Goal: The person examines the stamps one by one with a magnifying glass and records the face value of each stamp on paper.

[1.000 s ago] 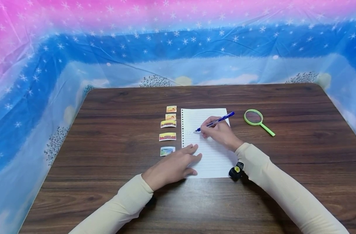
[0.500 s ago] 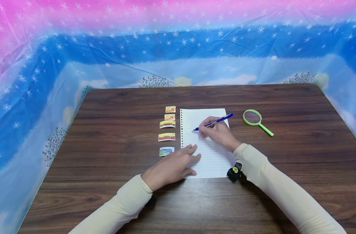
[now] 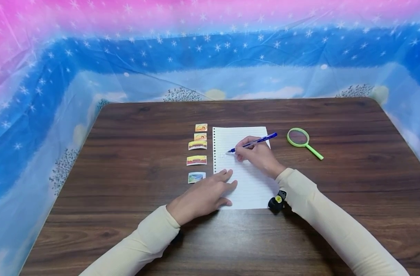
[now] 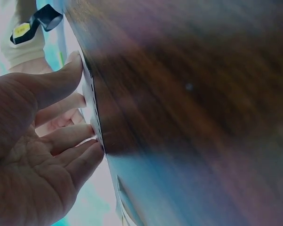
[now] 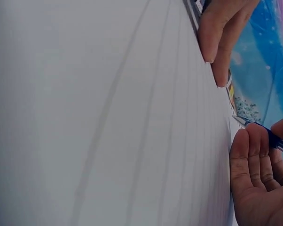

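A lined sheet of loose-leaf paper (image 3: 251, 191) with punched holes down its left edge lies on the brown table. My right hand (image 3: 259, 157) pinches a blue ballpoint pen (image 3: 261, 140), its tip at faint handwriting near the paper's left side. In the right wrist view the pen (image 5: 273, 137) sits between thumb and fingers, and the side of the hand rests at the sheet. My left hand (image 3: 204, 193) lies spread over the lower left part of the paper, fingertips touching it. The left wrist view has this hand (image 4: 43, 127) with fingers extended to the paper's edge.
Several small printed stamps stand in a column left of the paper, among them a yellow and red stamp (image 3: 196, 160) and a blue-green stamp (image 3: 196, 177) by my left hand. A green magnifying glass (image 3: 304, 142) lies right of the paper. A patterned cloth (image 3: 196, 57) surrounds the table (image 3: 134, 161).
The pen tip has shifted very slightly along the handwriting, with the pen tilting a little. My left hand, the paper, stamps and magnifying glass have stayed put.
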The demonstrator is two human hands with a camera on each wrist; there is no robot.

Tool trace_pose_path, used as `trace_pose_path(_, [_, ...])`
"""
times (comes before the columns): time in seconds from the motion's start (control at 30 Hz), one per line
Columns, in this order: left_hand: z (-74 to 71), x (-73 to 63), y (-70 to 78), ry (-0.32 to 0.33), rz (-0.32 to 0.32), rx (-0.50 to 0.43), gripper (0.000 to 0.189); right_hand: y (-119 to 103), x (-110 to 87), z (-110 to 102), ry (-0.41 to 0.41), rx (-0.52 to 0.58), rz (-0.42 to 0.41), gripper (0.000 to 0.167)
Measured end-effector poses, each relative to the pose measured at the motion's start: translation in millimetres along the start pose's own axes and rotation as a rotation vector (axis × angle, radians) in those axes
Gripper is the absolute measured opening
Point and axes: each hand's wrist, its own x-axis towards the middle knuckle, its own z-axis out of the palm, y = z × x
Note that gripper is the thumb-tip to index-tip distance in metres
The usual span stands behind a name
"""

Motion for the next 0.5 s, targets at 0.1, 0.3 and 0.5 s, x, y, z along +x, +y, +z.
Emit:
trace_pose_path(0.1, [-1.1, 1.3, 0.3, -0.002, -0.007, 0.004, 0.05, -2, 0.8, -4, 0.007, 0.036, 0.04, 0.018])
trace_pose_path(0.3, [-1.8, 1.6, 0.7, -0.009, -0.028, -0.02, 0.053, -5, 1.0, -10, 0.013, 0.081, 0.115, 0.021])
trace_pose_path(0.5, [-2.2, -0.2, 0.7, -0.003, -0.046, -0.059, 0.054, -5, -2.7, -18, 0.039, 0.113, 0.092, 0.019])
